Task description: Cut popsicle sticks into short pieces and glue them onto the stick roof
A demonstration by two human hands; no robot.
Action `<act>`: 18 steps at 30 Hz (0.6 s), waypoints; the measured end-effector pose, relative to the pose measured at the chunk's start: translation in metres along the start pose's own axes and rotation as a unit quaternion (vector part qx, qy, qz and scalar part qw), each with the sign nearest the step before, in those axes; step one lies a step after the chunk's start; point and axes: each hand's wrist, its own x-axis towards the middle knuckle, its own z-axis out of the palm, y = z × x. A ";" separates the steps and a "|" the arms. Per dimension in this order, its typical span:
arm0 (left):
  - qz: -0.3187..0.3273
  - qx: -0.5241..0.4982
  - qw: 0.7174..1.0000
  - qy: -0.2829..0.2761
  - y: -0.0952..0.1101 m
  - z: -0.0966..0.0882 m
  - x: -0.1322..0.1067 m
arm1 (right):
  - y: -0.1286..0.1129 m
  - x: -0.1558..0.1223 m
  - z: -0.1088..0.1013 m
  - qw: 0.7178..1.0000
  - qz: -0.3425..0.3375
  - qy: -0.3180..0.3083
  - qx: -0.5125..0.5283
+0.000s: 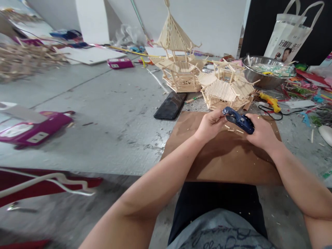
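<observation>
My right hand (261, 133) is closed around a dark blue plier-like hand tool (240, 121), its head pointing left. The fingers of my left hand (211, 124) are pinched at the tool's head; whatever sits between them is too small to make out. Just below the tool, several short pieces of wooden stick (240, 131) lie on a sheet of brown paper (207, 162). Beyond my hands stands a low six-sided stick model (220, 89). Behind it to the left rises a taller stick pavilion (178, 65) with a pointed roof.
A black phone (170, 105) lies left of the models. At right are a yellow glue gun (271, 101) with a cord, a metal bowl (269, 81) of scraps and a white bag (287, 38). Purple power strips (36, 129) and a stick pile (26, 58) are at left.
</observation>
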 end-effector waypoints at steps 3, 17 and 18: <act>0.000 -0.006 1.000 -0.001 0.001 0.000 -0.001 | 0.001 0.000 0.000 1.000 -0.004 -0.009 -0.006; 0.046 -0.012 0.999 0.014 -0.005 0.000 -0.001 | 0.003 0.000 0.002 1.000 -0.009 -0.010 -0.010; 0.050 -0.013 0.999 0.016 -0.005 0.000 -0.002 | 0.002 0.000 0.002 1.000 -0.006 -0.012 -0.010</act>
